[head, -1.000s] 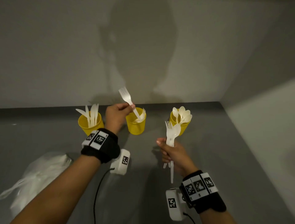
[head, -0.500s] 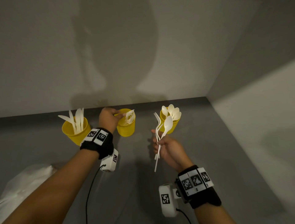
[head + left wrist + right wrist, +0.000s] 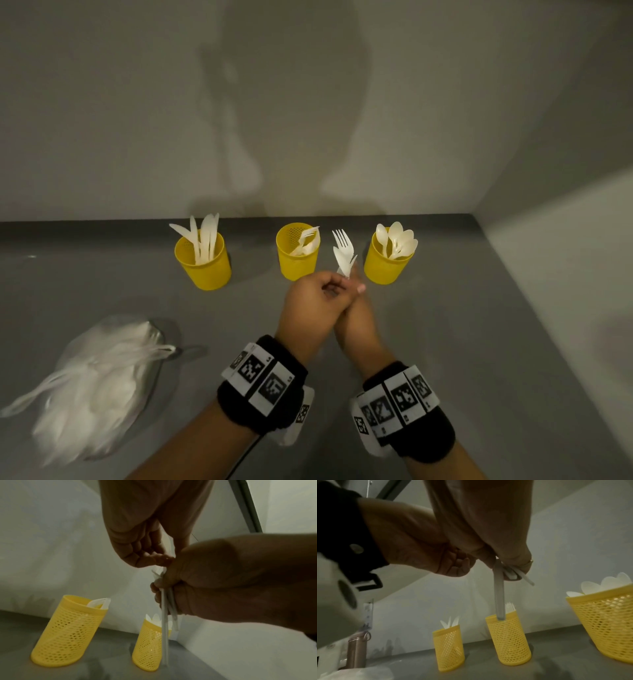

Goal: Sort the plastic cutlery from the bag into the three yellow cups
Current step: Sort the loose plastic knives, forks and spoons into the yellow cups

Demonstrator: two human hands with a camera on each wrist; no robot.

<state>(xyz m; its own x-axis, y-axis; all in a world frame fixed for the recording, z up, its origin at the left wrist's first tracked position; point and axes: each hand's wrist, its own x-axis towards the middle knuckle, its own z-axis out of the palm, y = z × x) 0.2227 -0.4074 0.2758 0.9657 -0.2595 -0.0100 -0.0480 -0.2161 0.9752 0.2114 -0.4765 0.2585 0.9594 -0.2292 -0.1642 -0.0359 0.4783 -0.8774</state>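
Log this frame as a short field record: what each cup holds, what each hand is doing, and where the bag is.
left cup: knives
middle cup: forks
right cup: spoons
right hand: grips a bundle of cutlery, a fork head on top
left hand: fingers curled at the bundle, against the right hand; whether it grips a piece is unclear
bag: lying on the grey table, on the person's left, white cutlery inside

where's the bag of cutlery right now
In the head view the bag lies on the grey table at the lower left, nearer than the cup of knives and left of the left hand.
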